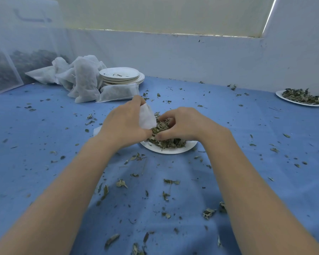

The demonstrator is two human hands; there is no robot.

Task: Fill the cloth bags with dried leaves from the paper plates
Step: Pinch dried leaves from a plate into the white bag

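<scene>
A white paper plate (170, 150) with a heap of dried leaves (167, 141) sits in the middle of the blue cloth. My left hand (122, 124) grips a small white cloth bag (146, 117) by its mouth, right over the plate's left side. My right hand (180, 124) is curled around a bunch of the leaves at the bag's opening, thumb and fingers pinched. Most of the bag lies hidden behind my left hand.
Several filled cloth bags (85, 80) lie at the back left beside a stack of used paper plates (122, 75). Another plate of leaves (300, 97) stands at the far right edge. Mesh sacks (6, 70) lean at the far left. Leaf bits litter the blue cloth (44, 135).
</scene>
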